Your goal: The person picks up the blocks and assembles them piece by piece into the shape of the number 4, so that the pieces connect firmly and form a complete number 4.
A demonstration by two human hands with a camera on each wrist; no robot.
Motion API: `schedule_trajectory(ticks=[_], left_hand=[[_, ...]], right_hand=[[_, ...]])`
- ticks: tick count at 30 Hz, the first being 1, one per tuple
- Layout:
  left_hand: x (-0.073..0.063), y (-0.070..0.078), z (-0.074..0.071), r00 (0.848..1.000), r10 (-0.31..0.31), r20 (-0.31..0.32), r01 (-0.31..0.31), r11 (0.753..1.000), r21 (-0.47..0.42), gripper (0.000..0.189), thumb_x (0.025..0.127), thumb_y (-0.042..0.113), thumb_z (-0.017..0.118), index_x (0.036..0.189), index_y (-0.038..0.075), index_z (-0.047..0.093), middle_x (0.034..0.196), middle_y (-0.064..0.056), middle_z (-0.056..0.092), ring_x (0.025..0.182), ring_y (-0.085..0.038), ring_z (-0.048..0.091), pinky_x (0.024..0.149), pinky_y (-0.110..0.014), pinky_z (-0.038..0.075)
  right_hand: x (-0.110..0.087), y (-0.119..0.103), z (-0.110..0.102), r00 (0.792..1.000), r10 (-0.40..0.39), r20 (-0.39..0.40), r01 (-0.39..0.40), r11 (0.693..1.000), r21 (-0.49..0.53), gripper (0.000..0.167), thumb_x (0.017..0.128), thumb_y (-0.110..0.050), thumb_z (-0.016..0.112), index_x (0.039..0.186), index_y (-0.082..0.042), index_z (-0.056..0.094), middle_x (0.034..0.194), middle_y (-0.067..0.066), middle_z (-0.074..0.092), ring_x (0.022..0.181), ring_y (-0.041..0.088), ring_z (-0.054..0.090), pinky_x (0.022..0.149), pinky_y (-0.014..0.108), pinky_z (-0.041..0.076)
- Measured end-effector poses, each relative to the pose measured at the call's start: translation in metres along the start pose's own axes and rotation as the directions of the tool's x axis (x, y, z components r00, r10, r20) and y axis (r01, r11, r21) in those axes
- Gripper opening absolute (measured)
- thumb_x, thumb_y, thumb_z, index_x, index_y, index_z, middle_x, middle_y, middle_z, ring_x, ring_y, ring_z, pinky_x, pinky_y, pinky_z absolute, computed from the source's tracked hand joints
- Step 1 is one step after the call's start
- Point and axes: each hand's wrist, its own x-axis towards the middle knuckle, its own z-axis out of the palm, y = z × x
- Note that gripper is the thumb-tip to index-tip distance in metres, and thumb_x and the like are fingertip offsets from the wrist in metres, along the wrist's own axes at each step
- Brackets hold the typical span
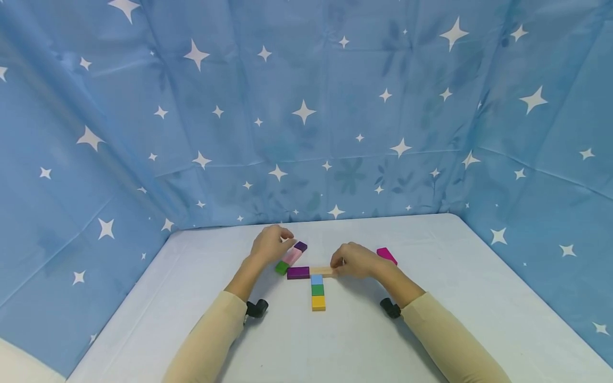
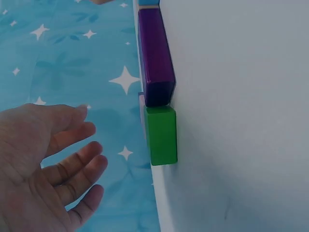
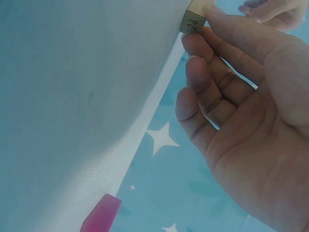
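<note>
My right hand (image 1: 355, 259) pinches the right end of a plain wooden block (image 1: 320, 271) between thumb and fingertips. In the right wrist view the end face of that wooden block (image 3: 192, 23) reads "24". To its left, a purple block (image 1: 298, 273) lies in line with it. Below them, a light blue block (image 1: 316, 280), a green block (image 1: 317, 290) and a yellow block (image 1: 318, 303) form a column. Holding nothing, my left hand (image 1: 271, 244) hovers beside a slanted row of a bright green block (image 1: 282, 267), a pink block (image 1: 292, 257) and a dark purple block (image 1: 300, 246).
A magenta block (image 1: 386, 256) lies on the white table (image 1: 431, 340), behind my right wrist. A blue curtain with white stars (image 1: 306, 133) rises at the table's back and sides.
</note>
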Motion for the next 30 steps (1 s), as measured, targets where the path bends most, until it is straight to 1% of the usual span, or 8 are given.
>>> schedule_trajectory(ticks=[7,9,11,14,17,23,26,30], left_hand=[[-0.014,0.005,-0.008,0.999,0.020,0.027,-0.021,0.999,0.028,0.028,0.098,0.033,0.073,0.116,0.013,0.080,0.112,-0.001,0.073,0.100,-0.022,0.067,0.083,-0.038,0.056],[-0.016,0.007,-0.010,0.998,0.032,0.054,-0.032,0.999,0.015,0.028,0.097,0.033,0.074,0.116,0.013,0.080,0.111,0.000,0.074,0.096,-0.020,0.065,0.079,-0.035,0.056],[-0.018,0.009,-0.011,0.994,0.042,0.105,-0.042,0.999,-0.009,0.024,0.096,0.031,0.076,0.113,0.014,0.081,0.107,0.001,0.075,0.090,-0.018,0.063,0.074,-0.033,0.055],[-0.021,0.011,-0.013,0.978,0.054,0.200,-0.048,0.998,-0.033,0.017,0.095,0.026,0.078,0.106,0.015,0.082,0.101,0.003,0.075,0.086,-0.016,0.061,0.073,-0.033,0.054],[-0.024,0.009,-0.013,0.961,0.065,0.269,-0.056,0.998,-0.041,0.011,0.094,0.022,0.079,0.102,0.015,0.082,0.099,0.004,0.075,0.087,-0.014,0.061,0.077,-0.033,0.054],[-0.025,0.006,-0.006,0.929,0.138,0.343,-0.121,0.990,-0.069,0.011,0.089,0.018,0.084,0.099,0.017,0.084,0.094,0.007,0.075,0.088,-0.015,0.059,0.075,-0.031,0.052],[-0.025,0.007,-0.003,0.911,0.157,0.381,-0.144,0.988,-0.064,0.012,0.087,0.017,0.085,0.099,0.019,0.085,0.095,0.008,0.075,0.090,-0.015,0.057,0.077,-0.031,0.050],[-0.026,0.008,0.000,0.907,0.142,0.396,-0.135,0.990,-0.044,0.015,0.087,0.015,0.085,0.102,0.019,0.085,0.101,0.006,0.076,0.096,-0.015,0.058,0.085,-0.033,0.052]], right_hand=[[0.001,0.002,0.000,1.000,-0.001,0.006,0.001,1.000,0.000,0.011,0.093,-0.016,0.079,0.103,-0.016,0.082,0.086,-0.011,0.071,0.083,0.013,0.058,0.079,0.031,0.052],[0.001,0.002,0.000,1.000,-0.003,0.009,0.003,1.000,-0.001,0.011,0.093,-0.015,0.079,0.103,-0.016,0.082,0.086,-0.010,0.071,0.083,0.013,0.058,0.079,0.031,0.052],[0.001,0.002,0.000,1.000,-0.001,0.011,0.001,1.000,0.000,0.011,0.093,-0.016,0.079,0.103,-0.016,0.082,0.086,-0.011,0.071,0.083,0.012,0.058,0.079,0.031,0.052],[0.002,0.003,0.001,1.000,0.000,0.010,0.000,1.000,0.006,0.011,0.093,-0.016,0.080,0.103,-0.016,0.082,0.086,-0.011,0.071,0.083,0.013,0.058,0.079,0.031,0.052],[0.002,0.003,0.001,1.000,0.002,0.009,-0.003,1.000,0.008,0.011,0.092,-0.017,0.080,0.103,-0.017,0.082,0.086,-0.011,0.070,0.084,0.013,0.058,0.081,0.032,0.052],[0.002,0.004,0.001,1.000,0.014,0.005,-0.014,1.000,0.005,0.012,0.092,-0.017,0.080,0.104,-0.018,0.082,0.086,-0.012,0.070,0.085,0.013,0.057,0.082,0.033,0.052],[0.002,0.005,0.001,1.000,0.012,0.001,-0.012,1.000,-0.001,0.012,0.092,-0.017,0.080,0.104,-0.018,0.082,0.086,-0.012,0.070,0.084,0.013,0.057,0.082,0.032,0.052],[0.002,0.005,0.000,1.000,-0.001,0.002,0.001,1.000,-0.006,0.012,0.092,-0.018,0.081,0.104,-0.018,0.082,0.086,-0.012,0.070,0.084,0.013,0.057,0.081,0.033,0.051]])
